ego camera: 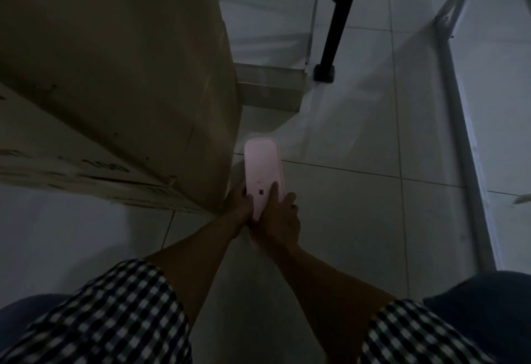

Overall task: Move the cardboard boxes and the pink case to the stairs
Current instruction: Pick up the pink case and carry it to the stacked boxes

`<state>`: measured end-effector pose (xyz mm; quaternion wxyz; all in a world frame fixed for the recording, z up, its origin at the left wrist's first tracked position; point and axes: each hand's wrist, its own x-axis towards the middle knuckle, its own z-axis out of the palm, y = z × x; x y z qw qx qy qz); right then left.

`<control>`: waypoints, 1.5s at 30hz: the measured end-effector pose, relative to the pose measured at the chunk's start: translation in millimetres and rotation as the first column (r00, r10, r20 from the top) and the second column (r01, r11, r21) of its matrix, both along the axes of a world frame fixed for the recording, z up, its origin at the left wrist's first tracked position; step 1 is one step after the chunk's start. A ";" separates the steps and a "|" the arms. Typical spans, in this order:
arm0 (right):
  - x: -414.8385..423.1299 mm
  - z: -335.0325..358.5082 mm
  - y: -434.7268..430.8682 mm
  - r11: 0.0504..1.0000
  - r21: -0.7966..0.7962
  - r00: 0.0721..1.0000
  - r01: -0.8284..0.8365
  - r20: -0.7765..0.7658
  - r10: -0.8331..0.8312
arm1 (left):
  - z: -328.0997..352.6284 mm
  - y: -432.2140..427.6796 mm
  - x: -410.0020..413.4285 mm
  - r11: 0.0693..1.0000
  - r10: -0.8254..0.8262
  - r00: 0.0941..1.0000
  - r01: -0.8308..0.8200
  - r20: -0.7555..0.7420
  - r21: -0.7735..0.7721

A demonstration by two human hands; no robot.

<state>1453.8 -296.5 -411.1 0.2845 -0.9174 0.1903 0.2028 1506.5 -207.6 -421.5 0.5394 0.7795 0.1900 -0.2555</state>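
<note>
Checked black-and-white sleeves [109,314] sat lowest and closest in view, rolled up on both bare forearms, with dark blue cloth at either bottom corner. Both forearms reached forward and met at the near end of a long, narrow, pale pink case with rounded corners [261,165]. The left hand [240,205] gripped the case's left edge with curled fingers. The right hand [280,217] clasped the right edge, one finger laid straight along the top face.

The case pointed away from the person over the pale tiled floor [344,205]; I could not tell whether it rested on the tiles or was held just above them. On its top face were a small dark square mark and a tiny dash, both too small to read.

Just left of the case stood a large brown cardboard box [115,76], its near corner beside the left hand. Dark print ran along its lower side, but it was blurred and I could not read it. Beyond the case's far end were the pale steps of the stairs [270,87]. A black metal leg with a square foot [336,27] stood right of the steps, and a white metal frame [457,133] ran along the right.
</note>
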 end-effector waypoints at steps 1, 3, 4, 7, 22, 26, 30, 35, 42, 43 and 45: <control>1.3 -3.7 0.6 1.000 0.008 1.000 -0.009 0.003 0.009 | -3.3 0.0 2.6 1.000 0.003 1.000 -0.003 0.002 0.002; 1.2 -8.5 0.5 0.999 0.026 0.999 -0.041 0.002 0.041 | -7.4 0.2 4.4 0.999 0.025 1.000 -0.025 0.005 0.024; -0.4 -10.2 0.0 0.998 0.033 0.999 -0.052 0.000 0.052 | -8.6 0.0 2.8 0.999 0.031 0.999 -0.031 0.012 0.040; -6.9 -11.2 -1.0 0.998 0.045 0.999 -0.045 -0.007 0.045 | -15.0 -1.7 -9.6 0.996 0.013 0.999 -0.018 0.052 0.090; 6.5 -15.2 -3.7 0.962 0.245 0.988 0.117 0.070 -0.138 | -6.2 -1.0 -34.1 0.796 -0.338 0.939 0.254 0.056 0.549; 14.2 -17.7 -4.3 0.951 0.277 0.984 0.135 0.071 -0.161 | -4.0 -0.4 -35.8 0.559 -0.556 0.830 0.414 -0.045 0.719; 33.1 -21.6 -4.8 0.939 0.320 0.982 0.127 0.095 -0.165 | -3.8 -1.5 -9.4 0.320 -0.672 0.734 0.401 -0.092 0.859; 70.8 -23.0 1.1 0.937 0.331 0.983 0.114 0.098 -0.155 | 3.8 8.2 29.8 0.165 -0.763 0.625 0.435 -0.165 0.885; 102.9 -28.5 12.5 0.924 0.370 0.986 0.093 0.094 -0.136 | 22.0 10.3 54.6 -0.003 -0.763 0.553 0.516 -0.335 0.857; 105.0 -28.8 13.1 0.926 0.366 0.988 0.090 0.087 -0.131 | 23.7 9.6 55.8 0.005 -0.760 0.558 0.518 -0.334 0.855; 106.3 -27.9 12.0 0.932 0.357 0.993 0.068 0.070 -0.099 | 24.7 9.9 56.3 0.025 -0.767 0.558 0.519 -0.317 0.854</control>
